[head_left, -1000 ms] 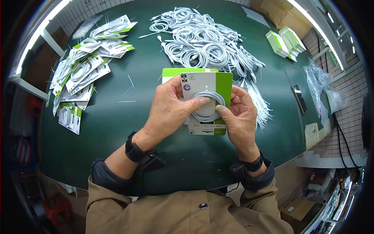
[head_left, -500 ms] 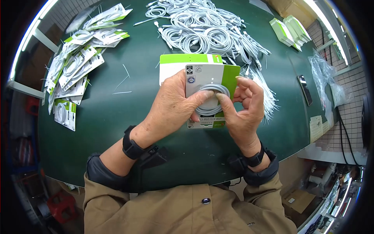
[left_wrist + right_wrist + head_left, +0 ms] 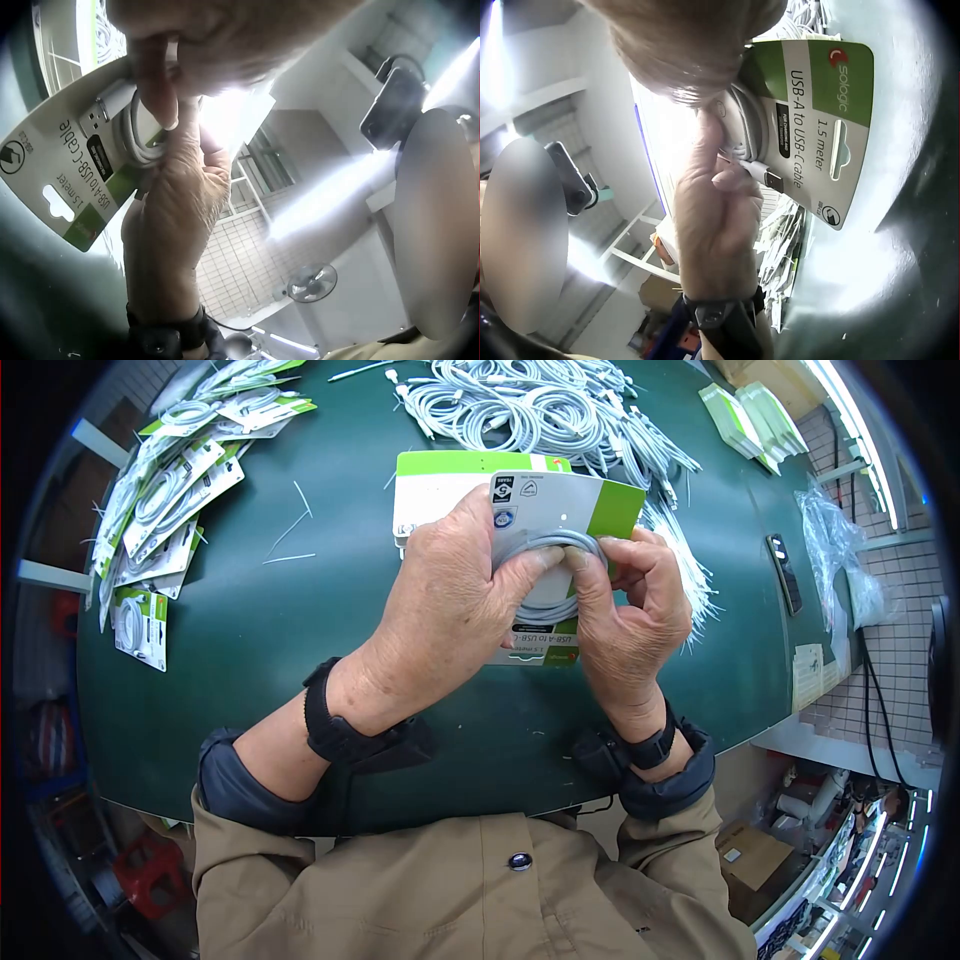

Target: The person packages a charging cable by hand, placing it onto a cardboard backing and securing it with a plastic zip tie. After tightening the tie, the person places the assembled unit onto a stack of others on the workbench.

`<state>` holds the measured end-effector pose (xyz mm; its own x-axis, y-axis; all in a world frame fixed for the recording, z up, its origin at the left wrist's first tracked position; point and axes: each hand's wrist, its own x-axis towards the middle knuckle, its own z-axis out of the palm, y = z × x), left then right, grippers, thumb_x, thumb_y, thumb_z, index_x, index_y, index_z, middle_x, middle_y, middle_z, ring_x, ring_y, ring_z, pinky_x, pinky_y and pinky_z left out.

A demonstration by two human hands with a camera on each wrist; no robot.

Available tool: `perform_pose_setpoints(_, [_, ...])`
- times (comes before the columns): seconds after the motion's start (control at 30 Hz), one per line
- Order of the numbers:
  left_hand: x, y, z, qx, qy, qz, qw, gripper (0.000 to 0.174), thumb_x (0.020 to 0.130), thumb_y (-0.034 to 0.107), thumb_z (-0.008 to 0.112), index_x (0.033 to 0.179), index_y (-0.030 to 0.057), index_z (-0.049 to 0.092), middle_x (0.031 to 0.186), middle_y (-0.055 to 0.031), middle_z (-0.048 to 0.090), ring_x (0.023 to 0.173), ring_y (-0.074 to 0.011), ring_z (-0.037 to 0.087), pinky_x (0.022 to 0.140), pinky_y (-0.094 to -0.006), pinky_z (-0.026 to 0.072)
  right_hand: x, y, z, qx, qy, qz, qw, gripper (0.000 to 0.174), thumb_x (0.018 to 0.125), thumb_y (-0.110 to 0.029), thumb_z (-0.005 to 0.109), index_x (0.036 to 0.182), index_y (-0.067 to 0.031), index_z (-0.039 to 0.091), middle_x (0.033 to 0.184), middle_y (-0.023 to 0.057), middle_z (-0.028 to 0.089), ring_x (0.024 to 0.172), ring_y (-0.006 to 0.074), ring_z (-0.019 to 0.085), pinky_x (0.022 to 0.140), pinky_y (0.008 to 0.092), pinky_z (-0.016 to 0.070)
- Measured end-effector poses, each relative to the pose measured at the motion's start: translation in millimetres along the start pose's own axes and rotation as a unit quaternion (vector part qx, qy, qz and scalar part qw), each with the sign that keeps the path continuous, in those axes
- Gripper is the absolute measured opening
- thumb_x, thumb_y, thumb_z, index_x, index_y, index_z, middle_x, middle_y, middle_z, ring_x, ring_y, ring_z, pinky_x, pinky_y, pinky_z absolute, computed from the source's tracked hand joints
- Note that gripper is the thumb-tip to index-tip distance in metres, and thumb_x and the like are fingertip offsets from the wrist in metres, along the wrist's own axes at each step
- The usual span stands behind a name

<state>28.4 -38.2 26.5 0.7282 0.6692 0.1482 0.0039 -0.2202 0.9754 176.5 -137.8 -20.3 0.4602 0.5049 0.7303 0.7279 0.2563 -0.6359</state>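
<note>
Bench: dark green bench, loose white cables heaped behind.
Fingers: your left hand and right hand pinch white coiled cable on green-and-white card, mid-bench.
Progress: coil seems seated; heap still unpacked.

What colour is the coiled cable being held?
The cable is white, on a green-edged card; head view shows it best.

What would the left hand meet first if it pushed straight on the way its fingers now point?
The left hand holds the packaging card, thumb on the coiled cable. Going on, it would probably meet the right hand just across the coil; depth is unclear.
</note>
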Motion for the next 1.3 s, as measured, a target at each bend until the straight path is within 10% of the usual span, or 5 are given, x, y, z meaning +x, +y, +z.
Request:
perform_pose_setpoints(0.77, [14, 2, -19, -0.118, -0.027, -0.045, 0.992, 0.027, 0.106, 0.01, 0.061, 0.125, -0.0079, 0.059, 0.111, -0.0162, 0.074, 0.081, -0.017, 0.075, 0.06, -0.0251, 0.0637, 32, 3, -28, 0.109, -0.004, 0.113, 0.988, 0.026, 0.09, -0.009, 0.081, 0.112, -0.0021, 0.068, 0.098, 0.0072, 0.073, 0.079, 0.0102, 0.067, 0.067, 0.027, 0.0553])
perform_pose_setpoints(0.93, [17, 14, -42, -0.123, 0.042, 0.027, 0.991, 0.026, 0.104, 0.008, 0.063, 0.124, -0.0088, 0.059, 0.109, -0.0176, 0.074, 0.073, -0.0182, 0.075, 0.059, -0.0254, 0.063, 43, 43, -69, -0.122, -0.109, 0.241, 0.957, 0.012, 0.088, -0.009, 0.079, 0.095, 0.0006, 0.074, 0.087, 0.0082, 0.074, 0.077, 0.0143, 0.07, 0.069, 0.0293, 0.0554])
perform_pose_setpoints(1.3, [14, 25, -42, -0.123, 0.068, 0.097, 0.985, 0.026, 0.103, 0.007, 0.065, 0.123, -0.0092, 0.06, 0.108, -0.0164, 0.074, 0.079, -0.0156, 0.074, 0.059, -0.0238, 0.0618, 33, 69, -58, -0.324, -0.256, 0.21, 0.886, 0.024, 0.086, -0.019, 0.08, 0.105, -0.0056, 0.078, 0.099, 0.0158, 0.074, 0.097, 0.0336, 0.071, 0.086, 0.0449, 0.0557])
